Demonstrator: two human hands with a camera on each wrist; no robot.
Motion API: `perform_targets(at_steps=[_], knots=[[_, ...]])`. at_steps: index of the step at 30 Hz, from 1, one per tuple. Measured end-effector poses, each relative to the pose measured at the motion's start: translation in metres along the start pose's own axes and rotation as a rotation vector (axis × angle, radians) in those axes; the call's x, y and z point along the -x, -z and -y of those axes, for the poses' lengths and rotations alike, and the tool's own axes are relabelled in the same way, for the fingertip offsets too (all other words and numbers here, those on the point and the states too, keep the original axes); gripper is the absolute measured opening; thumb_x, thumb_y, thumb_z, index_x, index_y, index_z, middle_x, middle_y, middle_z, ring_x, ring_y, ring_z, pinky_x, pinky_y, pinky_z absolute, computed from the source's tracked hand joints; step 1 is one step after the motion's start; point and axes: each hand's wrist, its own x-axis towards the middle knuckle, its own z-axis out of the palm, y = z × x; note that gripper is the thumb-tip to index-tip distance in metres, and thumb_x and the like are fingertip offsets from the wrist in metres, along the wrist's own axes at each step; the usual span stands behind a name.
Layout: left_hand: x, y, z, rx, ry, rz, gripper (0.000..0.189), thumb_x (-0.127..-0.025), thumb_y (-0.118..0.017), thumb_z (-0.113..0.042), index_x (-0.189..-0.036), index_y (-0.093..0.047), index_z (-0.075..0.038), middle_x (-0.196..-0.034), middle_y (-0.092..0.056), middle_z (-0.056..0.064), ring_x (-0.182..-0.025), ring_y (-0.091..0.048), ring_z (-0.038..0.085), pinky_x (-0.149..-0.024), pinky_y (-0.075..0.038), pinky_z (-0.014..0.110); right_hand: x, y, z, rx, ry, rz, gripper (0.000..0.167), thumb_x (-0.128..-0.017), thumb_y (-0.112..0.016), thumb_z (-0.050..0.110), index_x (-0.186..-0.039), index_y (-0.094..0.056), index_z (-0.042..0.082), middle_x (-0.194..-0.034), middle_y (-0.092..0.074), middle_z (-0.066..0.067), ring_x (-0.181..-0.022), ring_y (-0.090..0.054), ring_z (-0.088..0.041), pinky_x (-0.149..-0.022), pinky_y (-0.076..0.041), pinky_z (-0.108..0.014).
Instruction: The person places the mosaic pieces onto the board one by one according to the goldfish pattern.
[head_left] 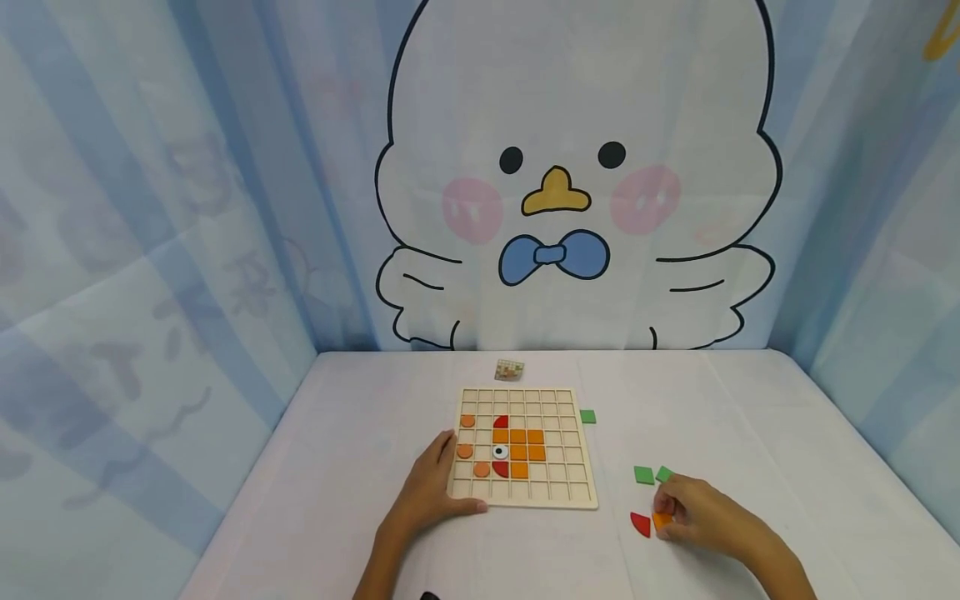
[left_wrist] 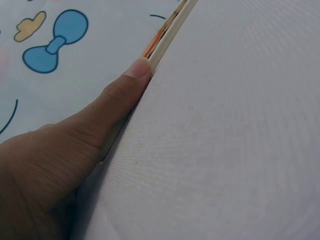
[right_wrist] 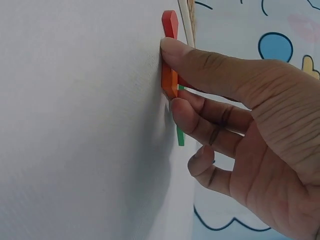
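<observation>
A pale wooden grid board (head_left: 566, 492) lies on the table, with orange square tiles (head_left: 518, 452), orange round pieces (head_left: 482, 470), red quarter-circle pieces (head_left: 500, 422) and a white eye piece (head_left: 500, 452) in its cells. My left hand (head_left: 431, 487) holds the board's near left corner, thumb along the front edge and fingers at the left side. In the left wrist view the thumb (left_wrist: 107, 102) touches the board's edge. Right of the board, my right hand (head_left: 701, 517) pinches an orange square tile (right_wrist: 169, 80) at the tabletop. A loose red quarter-circle piece (head_left: 641, 524) lies beside it.
Green tiles (head_left: 643, 475) lie just beyond my right hand, one partly covered by it. Another green tile (head_left: 588, 417) touches or nearly touches the board's right edge. A small patterned card (head_left: 509, 370) lies behind the board. A printed curtain (head_left: 577, 300) hangs at the table's back.
</observation>
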Motion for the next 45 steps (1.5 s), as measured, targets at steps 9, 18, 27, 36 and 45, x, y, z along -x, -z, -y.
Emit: perform_targets(at_steps=[9, 18, 27, 36, 45], knots=[[0.001, -0.002, 0.002, 0.01, -0.011, -0.005, 0.13, -0.06, -0.077, -0.075, -0.155, -0.024, -0.003, -0.16, -0.024, 0.015, -0.144, -0.031, 0.031, -0.117, -0.031, 0.049, 0.002, -0.002, 0.004, 0.051, -0.012, -0.029, 0.022, -0.076, -0.082, 0.015, -0.09, -0.065, 0.013, -0.085, -0.052, 0.007, -0.073, -0.043, -0.001, -0.064, -0.046, -0.019], [0.0, 0.002, 0.0, -0.002, -0.014, -0.016, 0.129, -0.061, -0.077, -0.074, -0.154, -0.024, -0.002, -0.16, -0.024, 0.016, -0.144, -0.031, 0.032, -0.117, -0.031, 0.048, -0.002, -0.005, 0.007, 0.137, -0.027, -0.095, 0.017, -0.078, -0.078, 0.007, -0.089, -0.067, 0.014, -0.086, -0.055, 0.01, -0.073, -0.047, -0.002, -0.069, -0.053, -0.021], [0.0, 0.003, -0.001, 0.007, 0.0, 0.004, 0.128, -0.062, -0.078, -0.072, -0.154, -0.023, -0.002, -0.16, -0.022, 0.017, -0.145, -0.03, 0.033, -0.117, -0.03, 0.05, -0.01, -0.006, 0.01, 0.162, -0.047, -0.122, 0.016, -0.077, -0.081, 0.016, -0.086, -0.068, 0.015, -0.084, -0.053, 0.01, -0.072, -0.047, -0.002, -0.068, -0.053, -0.019], [0.0, 0.001, -0.001, 0.005, 0.004, -0.003, 0.128, -0.062, -0.078, -0.072, -0.155, -0.023, -0.002, -0.16, -0.023, 0.016, -0.145, -0.03, 0.033, -0.117, -0.031, 0.049, -0.02, -0.004, 0.019, 0.265, -0.059, -0.143, 0.021, -0.076, -0.083, 0.025, -0.088, -0.067, 0.02, -0.089, -0.055, 0.012, -0.08, -0.05, -0.004, -0.077, -0.056, -0.027], [0.0, 0.001, -0.002, 0.025, 0.01, -0.001, 0.128, -0.061, -0.08, -0.07, -0.155, -0.023, -0.003, -0.16, -0.023, 0.015, -0.144, -0.03, 0.033, -0.117, -0.03, 0.051, -0.032, -0.003, 0.027, 0.277, -0.05, -0.155, 0.021, -0.077, -0.082, 0.026, -0.089, -0.066, 0.019, -0.086, -0.056, 0.014, -0.079, -0.051, -0.003, -0.077, -0.055, -0.029]])
